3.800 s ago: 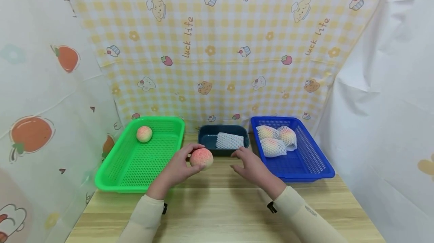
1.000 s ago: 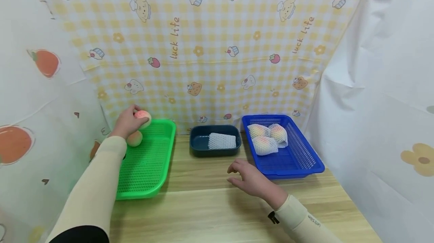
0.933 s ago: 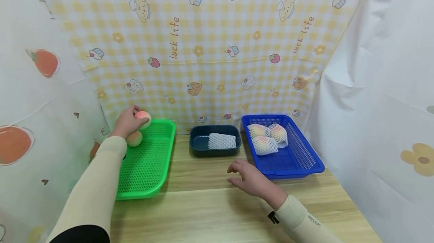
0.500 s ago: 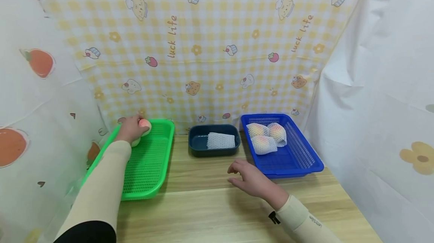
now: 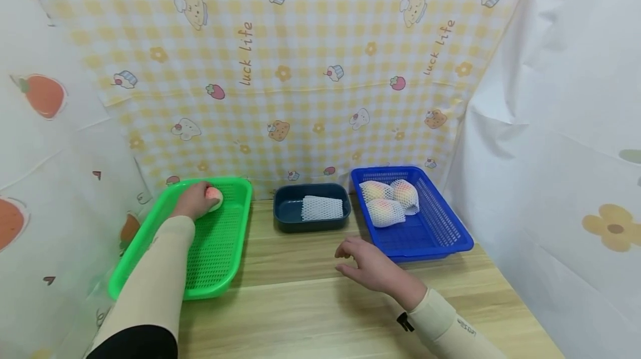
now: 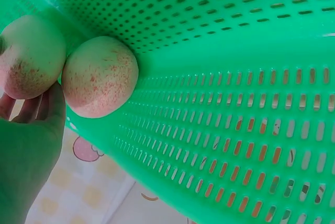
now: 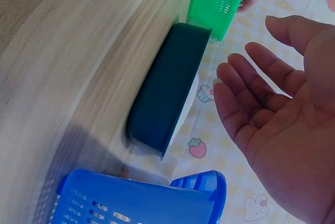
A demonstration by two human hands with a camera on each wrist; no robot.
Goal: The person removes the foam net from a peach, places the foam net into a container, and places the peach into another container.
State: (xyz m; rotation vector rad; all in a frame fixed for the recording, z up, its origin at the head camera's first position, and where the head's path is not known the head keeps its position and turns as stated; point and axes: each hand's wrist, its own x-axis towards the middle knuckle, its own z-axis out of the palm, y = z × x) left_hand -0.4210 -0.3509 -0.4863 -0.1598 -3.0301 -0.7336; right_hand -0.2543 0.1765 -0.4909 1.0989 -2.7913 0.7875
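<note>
Deep in the far left part of the green basket [image 5: 216, 253], my left hand [image 5: 194, 201] holds a pink and cream peach [image 5: 214, 198]. The left wrist view shows fingers curled round this peach [image 6: 34, 56], low by the basket wall. A second peach [image 6: 100, 77] lies right beside it; in the head view the hand covers that one. My right hand [image 5: 368, 264] hovers over the table in front of the blue basket [image 5: 415, 236], fingers loosely bent and holding nothing. Its bare palm shows in the right wrist view.
Between the baskets stands a dark teal tray [image 5: 286, 211] with white foam netting sleeves [image 5: 322, 208] in it. Three peaches in foam nets [image 5: 385, 213] sit in the blue basket's left part. A patterned cloth [image 5: 300, 97] hangs behind the wooden table [image 5: 280, 314].
My left hand has carried the peach from the table's middle to the green basket, then lowered it inside next to the other peach. My right hand stays nearly in place.
</note>
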